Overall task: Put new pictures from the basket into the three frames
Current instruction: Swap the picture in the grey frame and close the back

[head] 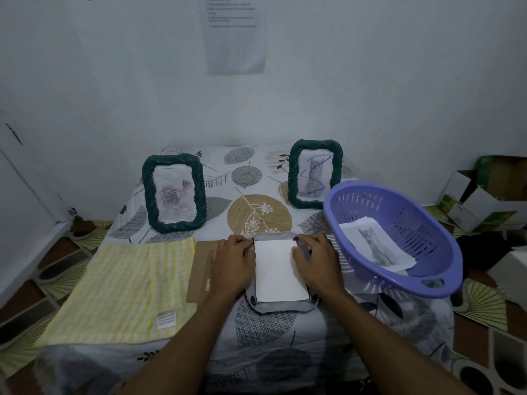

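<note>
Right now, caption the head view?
Both hands press a white sheet into a face-down frame beside the purple basket.

Tablecloth (256, 178): white w/ grey, black & mustard leaf print. On it: yellow/white striped towel (119, 289) at left, 2 dark green twisted frames (174, 194) (315, 174) at back, right one w/ blue scribble, lavender basket (422, 276) at right, grey cat printout (376, 245) inside.

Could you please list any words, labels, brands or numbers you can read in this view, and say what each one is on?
None can be read.
Sheet on the wall: printed lines, too small and blurred.
Tag on the yellow striped cloth: print, too blurred.
Green and white boxes: no legible print.
Scribbled cat picture: blue pen squiggle, no letters.
</note>
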`<act>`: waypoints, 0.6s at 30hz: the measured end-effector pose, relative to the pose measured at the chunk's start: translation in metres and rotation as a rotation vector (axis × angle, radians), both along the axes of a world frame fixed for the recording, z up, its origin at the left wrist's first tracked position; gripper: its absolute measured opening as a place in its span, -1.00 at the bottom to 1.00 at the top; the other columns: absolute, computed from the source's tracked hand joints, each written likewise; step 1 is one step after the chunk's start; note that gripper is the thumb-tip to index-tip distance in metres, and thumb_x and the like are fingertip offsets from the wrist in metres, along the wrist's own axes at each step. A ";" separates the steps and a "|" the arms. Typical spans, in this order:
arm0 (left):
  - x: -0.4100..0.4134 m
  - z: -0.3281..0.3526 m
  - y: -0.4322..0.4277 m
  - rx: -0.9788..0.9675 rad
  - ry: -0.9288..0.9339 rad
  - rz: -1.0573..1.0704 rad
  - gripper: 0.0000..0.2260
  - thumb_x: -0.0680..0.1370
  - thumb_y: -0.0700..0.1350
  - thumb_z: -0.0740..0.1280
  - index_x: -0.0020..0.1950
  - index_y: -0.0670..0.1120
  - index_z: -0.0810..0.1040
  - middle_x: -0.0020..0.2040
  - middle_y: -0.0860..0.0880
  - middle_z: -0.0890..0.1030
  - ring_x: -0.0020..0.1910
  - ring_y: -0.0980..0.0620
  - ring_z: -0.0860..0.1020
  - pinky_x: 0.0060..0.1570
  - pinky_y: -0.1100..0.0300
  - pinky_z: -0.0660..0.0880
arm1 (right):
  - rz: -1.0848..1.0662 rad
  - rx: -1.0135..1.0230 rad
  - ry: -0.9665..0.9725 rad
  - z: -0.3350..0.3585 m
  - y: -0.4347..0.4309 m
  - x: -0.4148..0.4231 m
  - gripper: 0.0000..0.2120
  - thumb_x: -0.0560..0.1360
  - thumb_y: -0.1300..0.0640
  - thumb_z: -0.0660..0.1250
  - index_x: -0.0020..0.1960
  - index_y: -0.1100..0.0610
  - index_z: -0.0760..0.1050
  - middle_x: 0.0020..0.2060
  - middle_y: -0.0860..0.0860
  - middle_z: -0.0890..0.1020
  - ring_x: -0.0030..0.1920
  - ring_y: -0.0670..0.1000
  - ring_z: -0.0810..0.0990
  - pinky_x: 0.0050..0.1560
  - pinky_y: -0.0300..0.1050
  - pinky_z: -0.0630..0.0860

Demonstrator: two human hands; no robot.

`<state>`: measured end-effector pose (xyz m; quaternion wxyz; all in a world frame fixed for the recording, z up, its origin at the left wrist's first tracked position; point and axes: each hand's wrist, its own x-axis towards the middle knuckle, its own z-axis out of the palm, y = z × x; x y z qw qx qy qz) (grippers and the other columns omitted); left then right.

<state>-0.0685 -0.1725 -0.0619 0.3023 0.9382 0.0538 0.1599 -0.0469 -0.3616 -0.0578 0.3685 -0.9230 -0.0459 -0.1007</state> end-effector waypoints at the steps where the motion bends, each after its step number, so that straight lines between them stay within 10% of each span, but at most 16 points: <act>1: 0.000 0.000 0.000 0.003 0.000 0.001 -0.71 0.58 -0.09 0.20 0.25 0.01 0.58 0.22 0.02 0.52 0.19 -0.02 0.39 0.17 0.00 0.37 | 0.009 -0.018 0.008 0.000 0.000 0.000 -0.61 0.55 -0.01 0.27 0.36 0.02 0.48 0.20 0.00 0.46 0.18 0.05 0.49 0.24 -0.05 0.41; 18: 0.000 0.007 0.001 -0.008 0.022 -0.019 -0.70 0.59 -0.12 0.16 0.26 -0.02 0.57 0.20 -0.03 0.54 0.16 -0.06 0.43 0.12 0.04 0.39 | 0.022 0.072 0.007 0.008 0.001 0.000 -0.68 0.58 0.11 0.22 0.28 0.14 0.54 0.23 0.06 0.50 0.21 0.06 0.49 0.27 -0.07 0.40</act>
